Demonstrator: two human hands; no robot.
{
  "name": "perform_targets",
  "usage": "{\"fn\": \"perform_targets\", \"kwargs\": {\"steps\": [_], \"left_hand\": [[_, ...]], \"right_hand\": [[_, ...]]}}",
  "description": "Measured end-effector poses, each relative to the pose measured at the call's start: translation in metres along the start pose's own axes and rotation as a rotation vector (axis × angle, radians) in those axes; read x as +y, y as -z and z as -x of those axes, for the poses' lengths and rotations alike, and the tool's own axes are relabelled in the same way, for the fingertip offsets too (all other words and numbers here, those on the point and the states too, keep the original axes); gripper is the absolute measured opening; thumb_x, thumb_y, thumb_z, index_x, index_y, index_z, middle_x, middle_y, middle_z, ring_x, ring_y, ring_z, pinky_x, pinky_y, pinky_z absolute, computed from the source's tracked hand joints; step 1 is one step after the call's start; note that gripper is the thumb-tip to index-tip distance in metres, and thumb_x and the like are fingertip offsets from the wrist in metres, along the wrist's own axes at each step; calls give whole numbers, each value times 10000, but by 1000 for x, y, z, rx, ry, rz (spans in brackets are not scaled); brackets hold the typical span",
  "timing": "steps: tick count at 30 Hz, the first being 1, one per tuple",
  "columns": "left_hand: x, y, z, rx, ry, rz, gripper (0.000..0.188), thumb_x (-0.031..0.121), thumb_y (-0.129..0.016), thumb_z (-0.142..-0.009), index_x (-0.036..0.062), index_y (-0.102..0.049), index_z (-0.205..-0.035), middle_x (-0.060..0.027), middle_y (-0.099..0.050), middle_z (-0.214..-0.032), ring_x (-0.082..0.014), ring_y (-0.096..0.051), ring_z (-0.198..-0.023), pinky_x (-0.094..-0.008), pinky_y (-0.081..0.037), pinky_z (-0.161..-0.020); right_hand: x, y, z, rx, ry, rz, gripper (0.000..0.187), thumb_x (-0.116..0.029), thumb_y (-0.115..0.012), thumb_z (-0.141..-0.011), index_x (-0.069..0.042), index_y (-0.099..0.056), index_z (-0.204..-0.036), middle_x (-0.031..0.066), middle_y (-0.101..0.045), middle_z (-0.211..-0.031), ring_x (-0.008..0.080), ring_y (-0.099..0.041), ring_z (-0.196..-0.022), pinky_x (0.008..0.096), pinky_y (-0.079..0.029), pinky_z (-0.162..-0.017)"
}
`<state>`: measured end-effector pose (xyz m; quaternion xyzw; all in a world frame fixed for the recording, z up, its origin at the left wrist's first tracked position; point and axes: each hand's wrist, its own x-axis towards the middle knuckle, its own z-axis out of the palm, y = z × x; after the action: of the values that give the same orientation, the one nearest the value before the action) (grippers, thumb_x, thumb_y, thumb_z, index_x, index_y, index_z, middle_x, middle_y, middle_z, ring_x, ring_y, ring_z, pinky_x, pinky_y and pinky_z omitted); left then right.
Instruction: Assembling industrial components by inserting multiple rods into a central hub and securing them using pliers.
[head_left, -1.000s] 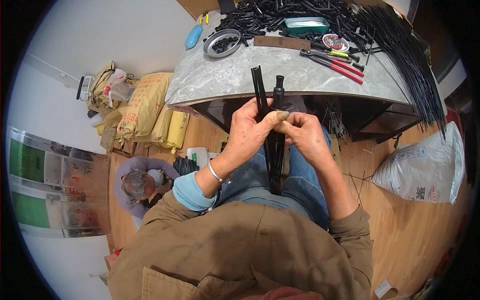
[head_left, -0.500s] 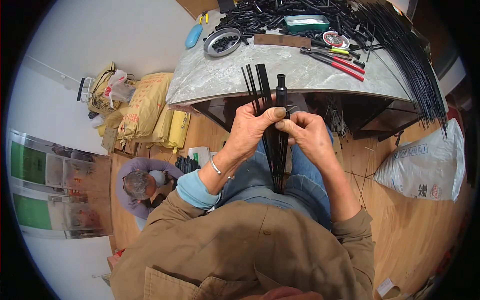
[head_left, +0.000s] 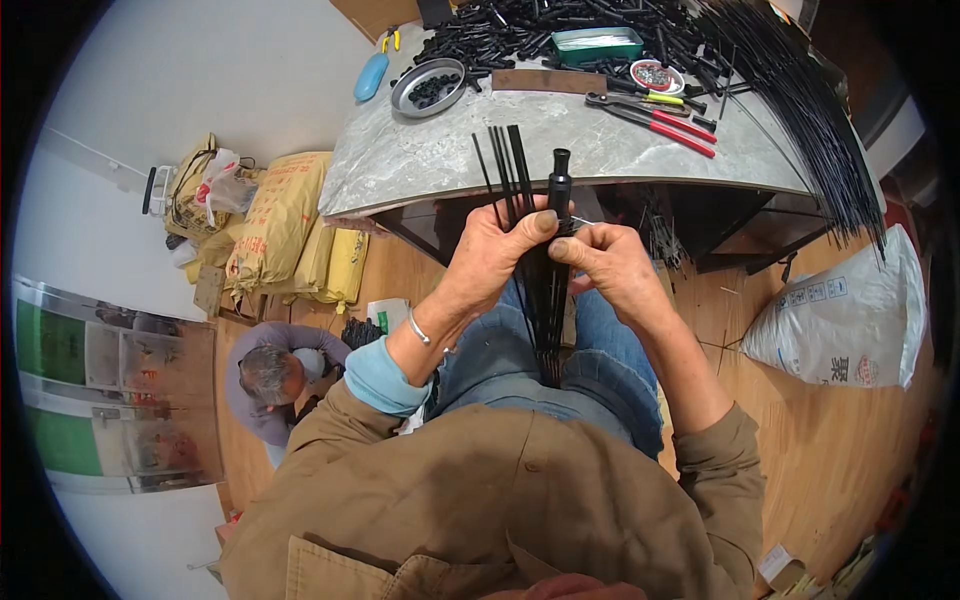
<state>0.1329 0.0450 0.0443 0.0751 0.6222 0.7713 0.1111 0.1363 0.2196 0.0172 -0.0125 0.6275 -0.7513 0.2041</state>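
Over my lap, my left hand (head_left: 490, 250) is closed round a bundle of thin black rods (head_left: 545, 315), with its thumb pressed across the front. The rods fan out upward past the fingers, and their lower ends gather in a tight cluster near my waist. A black tube-shaped fitting with a flared top (head_left: 561, 175) stands upright beside them, above my left thumb. Close against the bundle's right side, my right hand (head_left: 610, 265) is pinched on a thin metal wire (head_left: 583, 221), of which only a short length shows. My fingertips hide where wire and fitting meet.
Ahead stands a grey marbled table (head_left: 420, 150) bearing a heap of black tubes (head_left: 500, 35), a round metal dish (head_left: 430, 88), red-handled pliers (head_left: 680, 133) and long black rods (head_left: 800, 110). Right is a white sack (head_left: 840, 310); left, yellow sacks (head_left: 280, 220) and a crouching person (head_left: 275, 375).
The wire beside my right fingers has shifted its angle and shows less. Both hands stay close together on the bundle. The surroundings have slid slightly left in view.
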Motion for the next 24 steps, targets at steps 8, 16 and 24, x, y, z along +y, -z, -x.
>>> {"fn": "perform_targets", "kwargs": {"steps": [8, 16, 24], "left_hand": [[2, 4, -8, -108, 34, 21, 395, 294, -704, -859, 6, -641, -1122, -66, -664, -1064, -131, -613, -943, -290, -483, -866], [-1, 11, -14, -186, 67, 106, 417, 322, -685, -866, -1, -632, -1124, -73, -663, -1062, -147, -634, -938, -314, -517, -836], [0, 14, -16, -247, 76, 84, 368, 303, -682, -872, 9, -648, -1090, -73, -681, -1026, -129, -638, -893, -290, -533, -814]], "right_hand": [[-2, 0, 1, 43, -21, -35, 319, -298, -814, -744, -77, -586, -709, -22, -552, -685, 70, -529, -580, 231, -483, -527], [-7, -7, 7, 84, 20, 55, 249, -246, -760, -794, -77, -602, -702, -11, -583, -684, 89, -580, -619, 264, -519, -540], [-18, 2, 9, -32, -58, -37, 291, -245, -803, -746, -52, -589, -707, 10, -594, -703, 94, -585, -629, 249, -532, -554]]}}
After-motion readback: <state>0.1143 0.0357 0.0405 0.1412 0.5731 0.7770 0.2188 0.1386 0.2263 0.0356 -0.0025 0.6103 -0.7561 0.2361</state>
